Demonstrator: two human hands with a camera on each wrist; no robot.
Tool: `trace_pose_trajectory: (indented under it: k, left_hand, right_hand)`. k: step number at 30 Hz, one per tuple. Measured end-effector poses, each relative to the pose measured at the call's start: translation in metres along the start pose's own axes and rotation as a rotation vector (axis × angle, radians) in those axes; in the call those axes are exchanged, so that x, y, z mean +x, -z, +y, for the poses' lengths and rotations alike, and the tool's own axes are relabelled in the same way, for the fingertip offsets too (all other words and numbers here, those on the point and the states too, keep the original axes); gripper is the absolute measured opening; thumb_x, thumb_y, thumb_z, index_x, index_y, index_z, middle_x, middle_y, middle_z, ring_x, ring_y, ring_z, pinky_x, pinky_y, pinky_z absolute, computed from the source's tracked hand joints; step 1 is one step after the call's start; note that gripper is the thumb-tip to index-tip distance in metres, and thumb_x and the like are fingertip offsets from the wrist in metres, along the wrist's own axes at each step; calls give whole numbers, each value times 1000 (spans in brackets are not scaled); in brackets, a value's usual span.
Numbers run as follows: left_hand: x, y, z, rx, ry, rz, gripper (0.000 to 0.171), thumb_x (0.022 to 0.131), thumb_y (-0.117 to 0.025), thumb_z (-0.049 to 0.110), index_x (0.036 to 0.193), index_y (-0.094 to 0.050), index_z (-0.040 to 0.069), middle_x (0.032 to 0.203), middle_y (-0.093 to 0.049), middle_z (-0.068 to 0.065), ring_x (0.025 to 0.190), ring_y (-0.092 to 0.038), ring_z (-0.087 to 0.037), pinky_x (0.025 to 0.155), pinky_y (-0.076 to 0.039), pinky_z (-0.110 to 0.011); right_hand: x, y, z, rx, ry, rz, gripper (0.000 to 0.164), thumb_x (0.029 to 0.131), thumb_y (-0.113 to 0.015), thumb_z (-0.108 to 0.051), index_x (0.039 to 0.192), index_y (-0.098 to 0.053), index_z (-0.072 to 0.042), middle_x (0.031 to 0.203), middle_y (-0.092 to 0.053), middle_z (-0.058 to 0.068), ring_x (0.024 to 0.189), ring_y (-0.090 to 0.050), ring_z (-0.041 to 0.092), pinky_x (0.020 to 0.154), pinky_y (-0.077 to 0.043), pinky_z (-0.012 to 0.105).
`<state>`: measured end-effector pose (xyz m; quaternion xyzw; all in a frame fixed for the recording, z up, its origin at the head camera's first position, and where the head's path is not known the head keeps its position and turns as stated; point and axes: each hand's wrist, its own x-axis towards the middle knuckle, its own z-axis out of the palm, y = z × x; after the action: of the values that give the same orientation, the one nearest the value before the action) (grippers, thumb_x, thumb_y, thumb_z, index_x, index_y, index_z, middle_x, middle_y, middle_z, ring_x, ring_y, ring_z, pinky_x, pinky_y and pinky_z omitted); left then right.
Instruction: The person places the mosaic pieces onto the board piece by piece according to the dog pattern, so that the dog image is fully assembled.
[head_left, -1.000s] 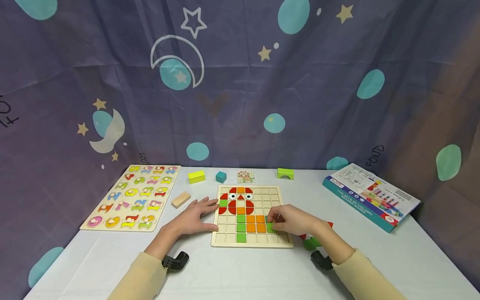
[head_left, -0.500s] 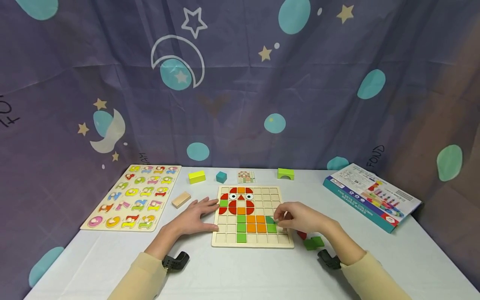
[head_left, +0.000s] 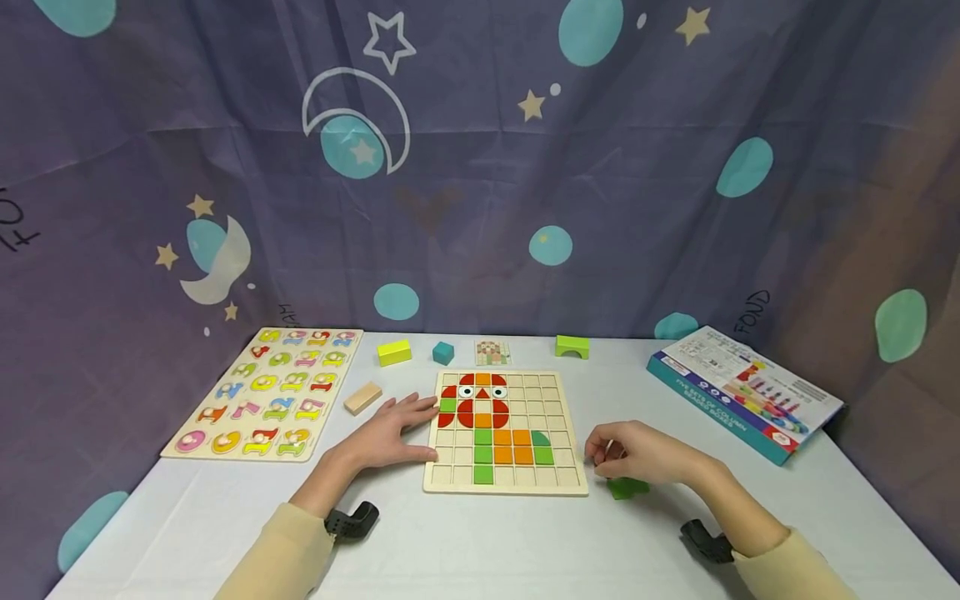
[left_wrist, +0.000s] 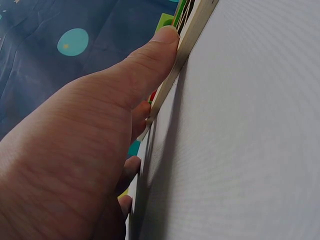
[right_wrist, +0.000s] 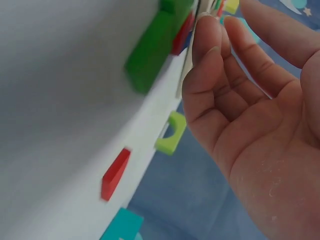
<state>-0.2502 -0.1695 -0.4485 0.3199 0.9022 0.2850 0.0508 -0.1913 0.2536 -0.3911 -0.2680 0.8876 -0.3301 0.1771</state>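
My left hand (head_left: pixel 393 435) lies at the left side of a wooden grid board (head_left: pixel 562 408), fingers spread, fingertips and thumb touching its edge. Red, orange and green tiles fill some cells, forming a figure with two eyes; a green quarter-round tile (head_left: pixel 540 438) sits above a green square tile (head_left: pixel 543 456). My right hand (head_left: pixel 648 452) hovers just right of the board, above loose green pieces (head_left: pixel 627 488). In the right wrist view its fingers are loosely bent, thumb apart, nothing between them. A green piece (right_wrist: pixel 150 55) and a red piece (right_wrist: pixel 182 35) lie near those fingers.
Another red piece (right_wrist: pixel 115 175) lies farther off. Behind the board are a yellow block (head_left: pixel 393 353), teal cube (head_left: pixel 443 353), pattern card (head_left: pixel 492 353) and green arch (head_left: pixel 572 347). A plain wood block (head_left: pixel 363 398) and number puzzle (head_left: pixel 262 396) stand left, a box (head_left: pixel 742 392) right.
My right hand has moved right, off the board to the loose pieces, uncovering the green quarter-round and square tiles. My left hand has stayed at the board's edge.
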Motion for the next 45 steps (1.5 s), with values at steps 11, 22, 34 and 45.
trace_pose_trajectory:
  k: [11, 22, 34, 45]
  left_hand:
    - [0, 1, 1, 12, 0, 2, 82, 85, -78, 52, 148, -52, 6, 158, -40, -6, 150, -22, -36, 120, -10, -59]
    - [0, 1, 0, 21, 15, -2, 82, 84, -78, 53, 148, -53, 8, 159, -39, -3, 150, -22, -33, 120, -9, -57]
    - [0, 0, 0, 19, 23, -12, 82, 84, -78, 52, 148, -52, 9, 159, -39, -2, 151, -21, -31, 121, -9, -56]
    - [0, 1, 0, 27, 20, -7, 82, 84, -78, 53, 148, -52, 9, 159, -39, -2, 151, -22, -32, 120, -9, -57]
  right_hand:
    - [-25, 1, 6, -20, -37, -7, 16, 90, -77, -12, 104, -69, -10, 92, -63, -2, 81, -57, 16, 68, -52, 25]
    - [-33, -6, 7, -117, -59, 48, 23, 84, -83, -13, 102, -69, -13, 93, -60, -5, 80, -54, 15, 69, -51, 24]
    - [-30, -10, 9, -222, -37, 82, 22, 85, -83, -14, 103, -70, -15, 95, -58, -9, 83, -53, 12, 75, -54, 25]
    - [-28, -11, 6, -193, -38, 65, 20, 87, -81, -14, 98, -64, -17, 85, -55, -9, 80, -53, 11, 68, -50, 25]
